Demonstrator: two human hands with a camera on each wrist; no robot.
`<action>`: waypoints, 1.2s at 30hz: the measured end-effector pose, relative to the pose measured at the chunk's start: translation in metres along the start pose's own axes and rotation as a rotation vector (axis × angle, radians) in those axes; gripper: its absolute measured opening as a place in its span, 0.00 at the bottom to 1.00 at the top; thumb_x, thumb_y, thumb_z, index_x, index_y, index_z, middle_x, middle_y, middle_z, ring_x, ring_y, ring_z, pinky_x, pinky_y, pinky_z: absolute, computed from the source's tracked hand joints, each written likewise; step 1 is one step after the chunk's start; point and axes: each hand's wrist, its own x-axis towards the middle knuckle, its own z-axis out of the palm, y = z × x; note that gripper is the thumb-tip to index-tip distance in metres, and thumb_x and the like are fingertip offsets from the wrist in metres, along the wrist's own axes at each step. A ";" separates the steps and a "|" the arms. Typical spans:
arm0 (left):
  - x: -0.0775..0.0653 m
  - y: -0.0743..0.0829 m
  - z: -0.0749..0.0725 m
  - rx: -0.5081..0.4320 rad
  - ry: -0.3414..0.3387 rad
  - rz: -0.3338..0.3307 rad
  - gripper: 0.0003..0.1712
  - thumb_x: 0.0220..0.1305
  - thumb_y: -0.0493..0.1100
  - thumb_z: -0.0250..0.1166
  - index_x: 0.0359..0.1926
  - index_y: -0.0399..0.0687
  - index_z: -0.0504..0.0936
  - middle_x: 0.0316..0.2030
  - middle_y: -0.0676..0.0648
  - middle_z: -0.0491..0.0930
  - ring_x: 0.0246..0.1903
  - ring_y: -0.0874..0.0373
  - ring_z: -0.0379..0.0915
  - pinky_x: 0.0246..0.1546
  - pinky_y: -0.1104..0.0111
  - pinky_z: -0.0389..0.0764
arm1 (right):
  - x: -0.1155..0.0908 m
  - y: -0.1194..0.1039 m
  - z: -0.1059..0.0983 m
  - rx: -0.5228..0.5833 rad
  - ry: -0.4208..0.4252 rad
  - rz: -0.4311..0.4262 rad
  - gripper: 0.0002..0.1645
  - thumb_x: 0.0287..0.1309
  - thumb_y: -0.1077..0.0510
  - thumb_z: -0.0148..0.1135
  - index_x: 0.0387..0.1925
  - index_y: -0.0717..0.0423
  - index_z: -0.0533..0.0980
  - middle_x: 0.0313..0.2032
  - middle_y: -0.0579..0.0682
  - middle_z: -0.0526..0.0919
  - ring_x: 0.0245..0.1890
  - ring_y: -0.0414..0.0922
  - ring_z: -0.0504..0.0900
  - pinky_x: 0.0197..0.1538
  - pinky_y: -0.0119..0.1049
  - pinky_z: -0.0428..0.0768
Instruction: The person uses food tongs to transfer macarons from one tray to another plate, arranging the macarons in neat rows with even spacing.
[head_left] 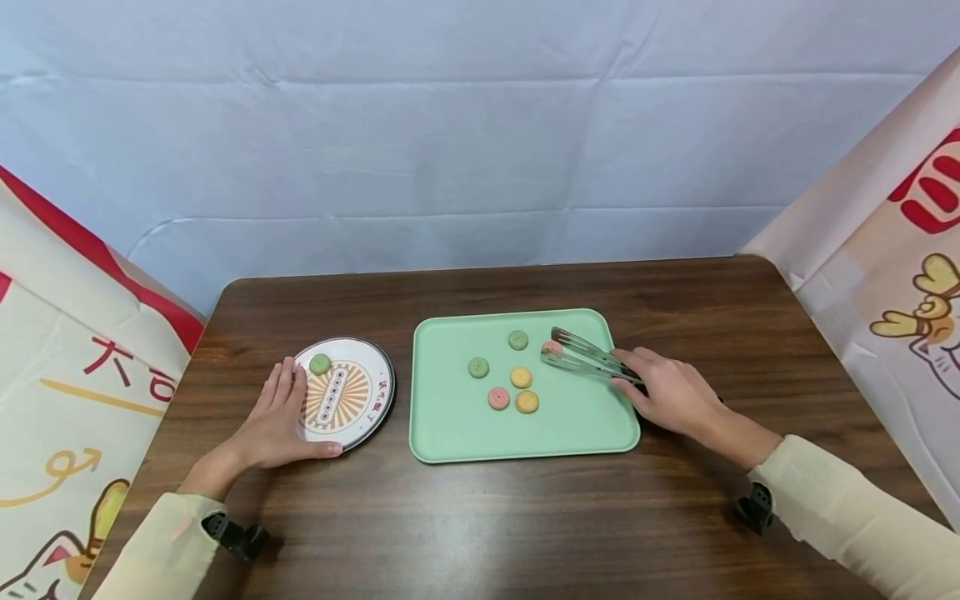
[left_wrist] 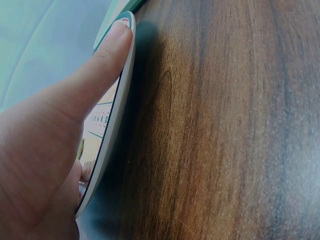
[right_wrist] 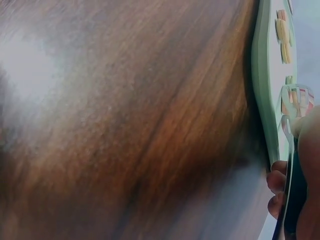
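Observation:
At the left, my left hand (head_left: 279, 421) rests on the side of a round white plate (head_left: 360, 421) with a printed sunburst. Its fingers lie straight near a green button-shaped cookie (head_left: 320, 364) on the plate, and the thumb (left_wrist: 107, 60) touches the rim. My right hand (head_left: 667, 392) grips metal tongs (head_left: 581, 357) with dark handles over the right part of a light green tray (head_left: 450, 429). Between the tong ends is a pink cookie (head_left: 552, 347), partly covered by them; whether they squeeze it is unclear.
Other cookies on the tray are two green ones (head_left: 478, 367), two yellow ones (head_left: 527, 402) and a pink one (head_left: 498, 398). Under everything is a dark wooden table (head_left: 480, 517). Pale cloth (head_left: 480, 150) hangs behind it, with printed cloth at both sides.

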 end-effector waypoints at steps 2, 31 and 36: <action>0.000 0.000 0.000 0.000 0.000 0.000 0.87 0.42 0.78 0.73 0.77 0.24 0.33 0.77 0.30 0.20 0.77 0.34 0.16 0.72 0.35 0.39 | 0.001 0.000 0.001 0.004 -0.002 0.000 0.27 0.67 0.52 0.67 0.63 0.62 0.77 0.46 0.58 0.84 0.32 0.48 0.85 0.29 0.45 0.81; -0.004 0.007 -0.002 -0.007 0.042 0.026 0.84 0.43 0.73 0.76 0.76 0.21 0.37 0.77 0.26 0.26 0.77 0.32 0.20 0.72 0.36 0.40 | 0.006 -0.001 0.005 0.001 0.031 -0.006 0.24 0.67 0.53 0.67 0.59 0.62 0.79 0.48 0.62 0.86 0.38 0.56 0.87 0.33 0.52 0.84; -0.004 0.009 -0.002 -0.013 0.049 0.029 0.84 0.42 0.73 0.76 0.76 0.20 0.38 0.77 0.25 0.27 0.77 0.31 0.21 0.71 0.35 0.42 | 0.007 -0.002 0.005 -0.004 0.031 -0.003 0.24 0.67 0.53 0.67 0.59 0.62 0.80 0.49 0.62 0.86 0.38 0.56 0.87 0.32 0.51 0.83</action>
